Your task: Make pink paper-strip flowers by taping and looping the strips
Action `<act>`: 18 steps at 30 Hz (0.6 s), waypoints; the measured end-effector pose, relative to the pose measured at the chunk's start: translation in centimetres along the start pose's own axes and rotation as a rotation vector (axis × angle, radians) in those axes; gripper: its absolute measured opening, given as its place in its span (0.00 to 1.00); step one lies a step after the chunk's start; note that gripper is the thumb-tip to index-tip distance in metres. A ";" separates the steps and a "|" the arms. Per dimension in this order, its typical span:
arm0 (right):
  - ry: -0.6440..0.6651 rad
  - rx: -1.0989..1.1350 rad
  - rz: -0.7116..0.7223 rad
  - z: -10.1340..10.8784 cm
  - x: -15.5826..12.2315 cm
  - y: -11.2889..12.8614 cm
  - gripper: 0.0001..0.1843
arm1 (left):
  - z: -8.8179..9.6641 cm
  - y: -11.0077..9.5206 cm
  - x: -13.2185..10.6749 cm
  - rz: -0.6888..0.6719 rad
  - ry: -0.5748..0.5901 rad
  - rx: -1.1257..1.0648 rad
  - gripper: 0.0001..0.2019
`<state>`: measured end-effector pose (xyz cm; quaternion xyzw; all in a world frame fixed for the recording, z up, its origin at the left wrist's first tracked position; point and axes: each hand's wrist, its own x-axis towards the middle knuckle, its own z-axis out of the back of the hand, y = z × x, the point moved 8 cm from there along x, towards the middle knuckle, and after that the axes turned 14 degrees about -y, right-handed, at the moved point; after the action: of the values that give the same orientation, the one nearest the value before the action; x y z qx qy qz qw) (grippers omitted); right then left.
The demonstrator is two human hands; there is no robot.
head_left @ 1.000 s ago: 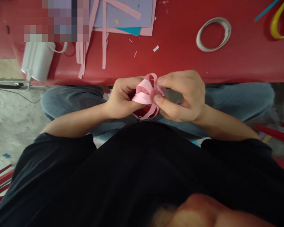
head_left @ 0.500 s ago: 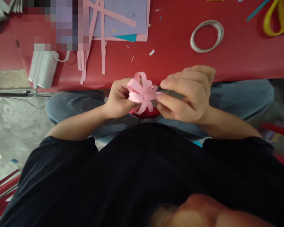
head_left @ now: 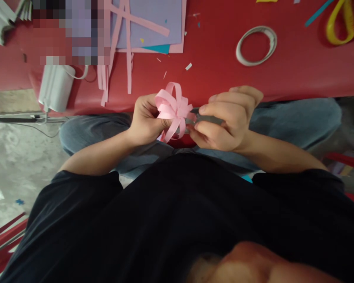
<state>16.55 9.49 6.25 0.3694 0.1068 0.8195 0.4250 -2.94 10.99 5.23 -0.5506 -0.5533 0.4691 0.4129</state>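
A bow of looped pink paper strips (head_left: 171,105) is held over my lap, just in front of the red table's edge. My left hand (head_left: 146,122) is closed on the bow from the left and below. My right hand (head_left: 227,118) is closed at the bow's right side, thumb and fingers pinched together. Between them a narrow grey thing (head_left: 208,118) reaches toward the bow's middle; I cannot make out what it is.
On the red table (head_left: 212,74) lie loose pink strips (head_left: 128,59), a lilac sheet (head_left: 153,19) over pink and teal paper, a white ring of tape (head_left: 256,45), a yellow loop (head_left: 338,23) and small scraps. A white device (head_left: 54,88) with a cable sits at the left edge.
The bow has been turned and raised slightly to the left, its loops now fanning upward. My right hand has shifted from the loops to the bow's right side.
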 end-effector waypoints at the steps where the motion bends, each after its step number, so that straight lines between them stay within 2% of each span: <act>1: -0.079 0.002 0.060 0.7 0.0 0.4 0.29 | 0.0 0.0 0.0 0.033 -0.018 0.004 0.17; 3: -0.272 0.013 0.175 2.6 -0.1 1.4 0.23 | 0.0 0.1 0.1 0.089 -0.046 -0.003 0.18; 5: -0.318 0.015 0.230 3.4 -0.2 2.1 0.19 | 0.0 -0.2 0.4 0.057 -0.057 -0.055 0.18; 9: -0.059 0.012 0.158 1.4 -0.2 3.2 0.16 | -0.1 -0.4 1.2 -0.012 -0.085 -0.110 0.19; 15: 0.180 0.107 -0.141 -3.0 -0.9 3.3 0.24 | -0.6 0.3 1.3 0.176 -0.201 -0.137 0.21; 18: 0.293 0.215 -0.299 -4.5 -1.0 2.7 0.25 | -1.0 0.4 1.2 0.217 -0.231 -0.134 0.21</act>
<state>12.06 7.64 3.87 0.2697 0.3075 0.7762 0.4797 -1.93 12.22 4.96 -0.5758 -0.5644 0.5334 0.2559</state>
